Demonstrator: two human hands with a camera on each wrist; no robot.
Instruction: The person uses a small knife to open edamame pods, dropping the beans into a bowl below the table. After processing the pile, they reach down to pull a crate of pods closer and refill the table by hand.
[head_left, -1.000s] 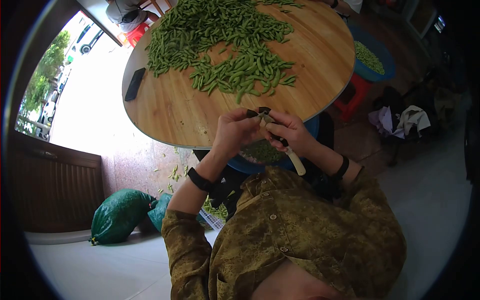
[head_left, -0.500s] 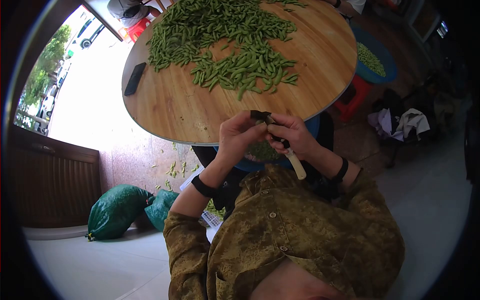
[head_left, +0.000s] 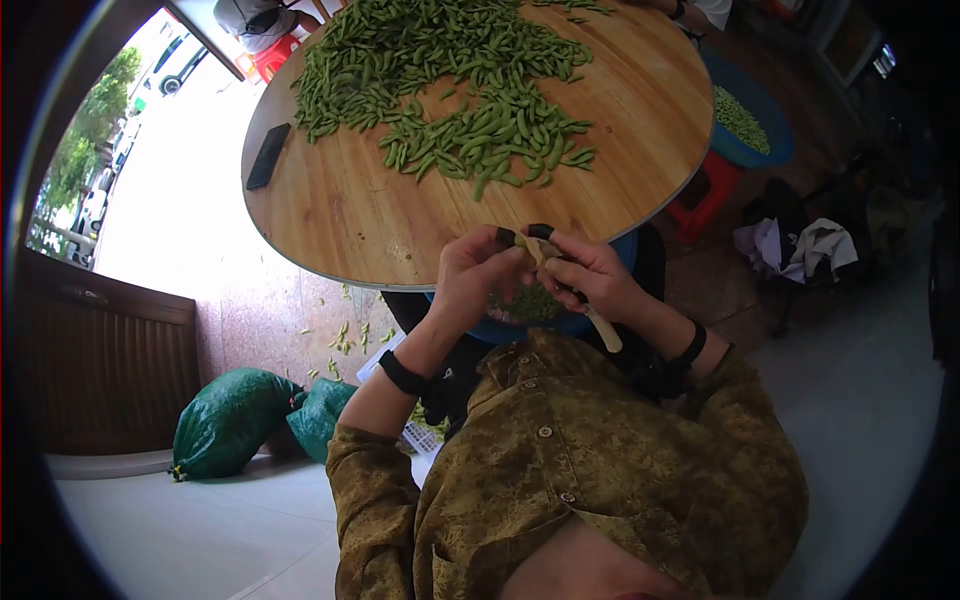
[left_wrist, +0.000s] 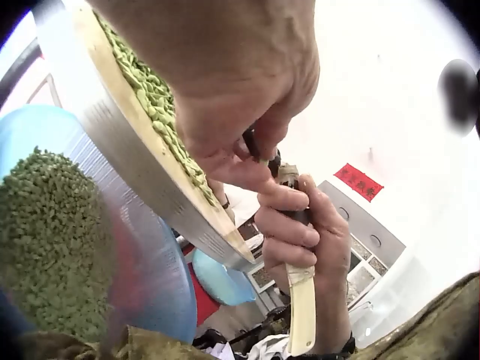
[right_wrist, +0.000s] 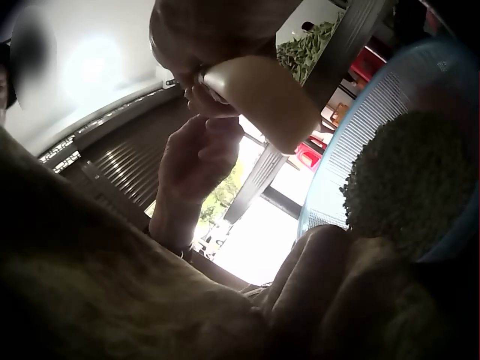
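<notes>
My right hand [head_left: 598,278] grips a knife by its cream handle [head_left: 604,330], whose lower end sticks out below the fist. In the left wrist view the handle [left_wrist: 302,311] is pale, slightly curved, with a small hole at its end. My left hand [head_left: 472,275] is close against the right, thumb and forefinger pinching a small green pod [head_left: 520,241], mostly hidden by the fingers. Black covers [head_left: 540,231] wrap some fingertips. Below both hands is a blue basin [left_wrist: 161,277] with shelled green beans [left_wrist: 56,240].
A round wooden table [head_left: 340,225] ahead bears a heap of green soybean pods [head_left: 430,60] and a black phone-like slab [head_left: 268,157]. Another blue basin [head_left: 780,125] stands on a red stool [head_left: 708,195]. Green sacks [head_left: 235,420] and a white crate [head_left: 420,437] are at the left.
The fingers have shifted around the knife's upper end; both hands were bunched together and are now slightly apart at the tips. The handle end has swung slightly right.
</notes>
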